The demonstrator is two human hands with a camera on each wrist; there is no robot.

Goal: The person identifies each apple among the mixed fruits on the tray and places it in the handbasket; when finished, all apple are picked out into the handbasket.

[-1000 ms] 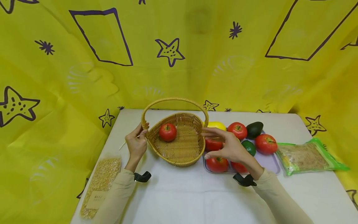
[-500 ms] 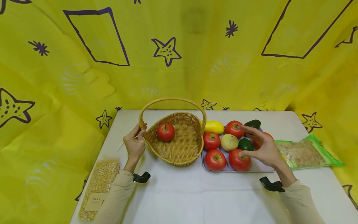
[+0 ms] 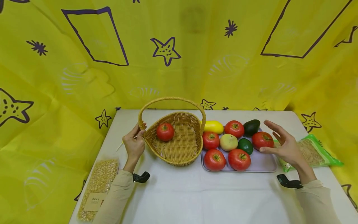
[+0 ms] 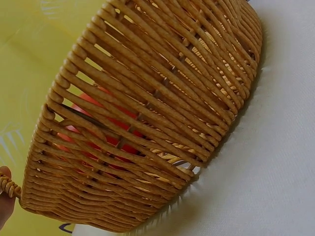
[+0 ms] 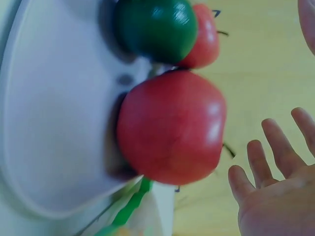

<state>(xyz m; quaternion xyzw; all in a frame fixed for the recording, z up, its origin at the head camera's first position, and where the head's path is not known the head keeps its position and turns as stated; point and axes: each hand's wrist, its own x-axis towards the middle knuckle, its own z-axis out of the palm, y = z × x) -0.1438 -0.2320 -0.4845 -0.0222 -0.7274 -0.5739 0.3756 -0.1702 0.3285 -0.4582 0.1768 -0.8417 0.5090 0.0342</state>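
My left hand (image 3: 135, 143) pinches the left foot of the wicker basket's arched handle, with the basket (image 3: 183, 152) beside it on the table. One red apple (image 3: 165, 132) lies inside, showing through the weave in the left wrist view. At the tray's right end, my right hand (image 3: 286, 147) is spread around the near side of a red apple (image 3: 262, 140), thumb low and fingers raised. In the right wrist view that apple (image 5: 172, 128) stands apart from the straight fingers (image 5: 280, 147). A green lime-like fruit (image 3: 245, 146) sits just left of it.
The lilac tray (image 3: 263, 166) also bears several red apples (image 3: 214, 160), a pale yellow round fruit (image 3: 228, 142), a yellow oblong fruit (image 3: 213, 127) and an avocado (image 3: 251, 127). A green-edged bag (image 3: 313, 152) lies at right, a corn kernel pack (image 3: 99, 180) at left.
My right hand has moved right, from beside the basket across the tray to the rightmost apple, fingers still spread. The left hand keeps its hold on the handle.
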